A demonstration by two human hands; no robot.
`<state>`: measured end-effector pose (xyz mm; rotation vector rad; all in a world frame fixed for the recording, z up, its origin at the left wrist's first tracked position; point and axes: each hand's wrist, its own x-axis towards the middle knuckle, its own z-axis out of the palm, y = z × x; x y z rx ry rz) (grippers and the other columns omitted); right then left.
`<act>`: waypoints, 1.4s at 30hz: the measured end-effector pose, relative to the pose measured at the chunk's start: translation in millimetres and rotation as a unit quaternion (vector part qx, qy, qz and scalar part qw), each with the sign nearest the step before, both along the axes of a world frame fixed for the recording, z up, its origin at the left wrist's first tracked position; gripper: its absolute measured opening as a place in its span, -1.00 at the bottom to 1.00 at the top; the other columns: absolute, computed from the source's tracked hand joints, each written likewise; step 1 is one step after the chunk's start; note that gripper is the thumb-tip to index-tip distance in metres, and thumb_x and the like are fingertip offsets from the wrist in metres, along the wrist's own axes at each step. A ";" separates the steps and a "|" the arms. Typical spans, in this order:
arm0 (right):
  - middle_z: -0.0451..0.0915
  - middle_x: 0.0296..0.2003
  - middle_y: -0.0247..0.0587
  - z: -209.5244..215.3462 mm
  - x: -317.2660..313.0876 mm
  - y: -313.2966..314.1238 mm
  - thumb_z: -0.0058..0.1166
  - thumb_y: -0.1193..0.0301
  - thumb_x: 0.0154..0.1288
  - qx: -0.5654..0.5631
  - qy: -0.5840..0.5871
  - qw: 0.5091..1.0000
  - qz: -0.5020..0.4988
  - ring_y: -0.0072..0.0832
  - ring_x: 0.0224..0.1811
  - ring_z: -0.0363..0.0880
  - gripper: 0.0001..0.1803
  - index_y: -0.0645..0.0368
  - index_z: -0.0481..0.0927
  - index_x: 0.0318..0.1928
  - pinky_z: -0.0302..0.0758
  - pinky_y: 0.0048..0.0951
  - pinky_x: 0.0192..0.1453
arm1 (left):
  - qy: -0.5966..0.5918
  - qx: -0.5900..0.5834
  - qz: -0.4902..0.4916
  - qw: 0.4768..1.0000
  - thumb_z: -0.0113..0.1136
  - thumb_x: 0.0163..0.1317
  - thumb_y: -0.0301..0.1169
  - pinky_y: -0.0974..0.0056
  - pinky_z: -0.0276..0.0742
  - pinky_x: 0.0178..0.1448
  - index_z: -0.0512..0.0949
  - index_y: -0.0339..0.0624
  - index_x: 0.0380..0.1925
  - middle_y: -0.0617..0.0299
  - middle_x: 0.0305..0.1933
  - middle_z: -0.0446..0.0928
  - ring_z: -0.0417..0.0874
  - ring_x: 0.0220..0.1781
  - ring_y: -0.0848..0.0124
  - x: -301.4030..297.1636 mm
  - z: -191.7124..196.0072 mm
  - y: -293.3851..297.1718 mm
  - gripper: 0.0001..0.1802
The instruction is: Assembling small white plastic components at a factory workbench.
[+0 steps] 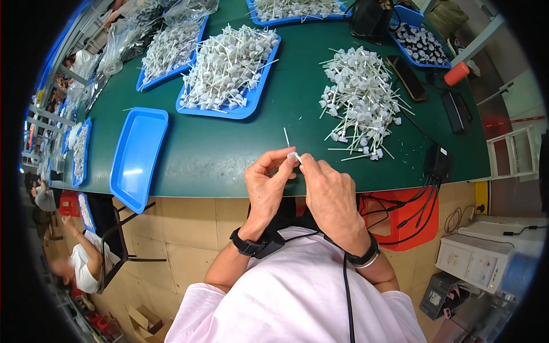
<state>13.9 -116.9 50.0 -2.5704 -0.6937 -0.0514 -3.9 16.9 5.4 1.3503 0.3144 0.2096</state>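
My left hand point(266, 180) pinches a small white pump head point(293, 155) between thumb and fingers, near the table's front edge. A thin white tube point(286, 136) stands up just beyond those fingertips and seems to belong to it. My right hand point(333, 197) is closed at the same piece, its thumb and forefinger meeting it from the right. Whether a separate small part sits in the right fingertips is hidden. A loose pile of similar white pump heads with tubes point(360, 94) lies on the green table point(240, 148), beyond my right hand.
A heaped blue tray point(251, 106) stands far left of centre; an empty blue tray point(137, 154) is nearer left. A phone point(407, 79), black box with cables point(437, 162) and tray of dark caps point(422, 44) lie right. A red stool point(409, 220) is under the edge. Another person point(91, 257) sits left.
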 end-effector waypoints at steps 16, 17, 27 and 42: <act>0.62 -0.39 0.02 7.1 -0.9 -2.6 0.09 0.53 0.25 -0.027 0.001 1.000 0.013 -0.10 -0.49 0.70 -0.73 0.35 0.48 -0.04 0.62 -0.24 -0.46 | 0.006 -0.019 -0.010 1.000 0.29 0.32 -0.51 0.42 0.64 -0.16 0.66 -0.34 -0.06 0.15 -0.19 0.71 0.74 -0.16 0.46 -1.9 -1.9 1.2 -0.78; 0.62 -0.39 0.01 7.2 -1.6 -2.9 0.09 0.54 0.25 -0.026 -0.002 1.000 0.013 -0.10 -0.49 0.70 -0.73 0.34 0.47 -0.04 0.62 -0.24 -0.46 | 0.007 -0.023 -0.010 1.000 0.29 0.32 -0.51 0.42 0.64 -0.16 0.66 -0.34 -0.06 0.15 -0.18 0.71 0.74 -0.15 0.46 -1.9 -1.9 1.4 -0.78; 0.61 -0.40 -0.05 6.2 -1.2 -4.9 0.08 0.53 0.27 -0.011 -0.027 1.000 0.010 -0.14 -0.50 0.70 -0.77 0.29 0.47 -0.06 0.61 -0.25 -0.47 | 0.007 -0.027 -0.013 1.000 0.28 0.32 -0.51 0.41 0.65 -0.17 0.66 -0.34 -0.06 0.16 -0.19 0.72 0.75 -0.15 0.45 -1.3 -0.1 0.3 -0.78; 0.63 -0.42 0.01 8.7 -0.3 -5.9 0.09 0.52 0.27 -0.035 0.000 0.999 0.015 -0.12 -0.50 0.70 -0.80 0.32 0.51 -0.11 0.61 -0.22 -0.45 | 0.011 0.000 -0.009 1.000 0.29 0.30 -0.51 0.43 0.62 -0.15 0.68 -0.32 -0.08 0.17 -0.21 0.72 0.72 -0.17 0.49 -4.6 -3.5 -1.7 -0.79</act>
